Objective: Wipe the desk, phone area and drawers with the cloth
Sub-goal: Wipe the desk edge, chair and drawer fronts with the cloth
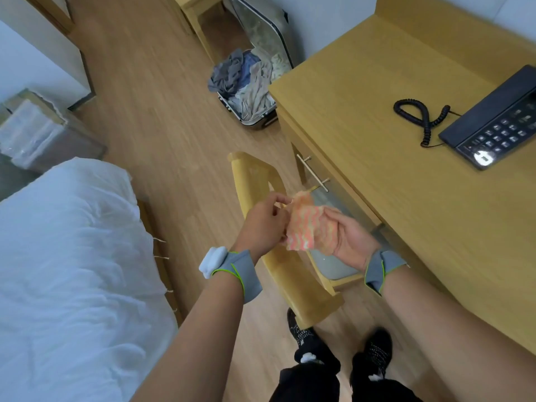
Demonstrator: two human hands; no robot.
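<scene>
A pink and yellow striped cloth (306, 226) is bunched between both hands, in the air above a wooden chair. My right hand (349, 237) cups it from the right, and my left hand (265, 224) pinches its left edge with the fingertips. The light wooden desk (377, 134) fills the right side. A black phone (493, 123) with a coiled cord (422, 118) lies on it at the far right. Under the desk's front edge a drawer with a metal bar handle (313, 172) faces the chair. Both hands are apart from the desk.
A wooden chair (290, 268) stands pushed against the desk just under my hands. A bed with white bedding (72, 256) takes up the left. An open suitcase of clothes (249, 82) lies on the wooden floor beyond the desk. My feet stand behind the chair.
</scene>
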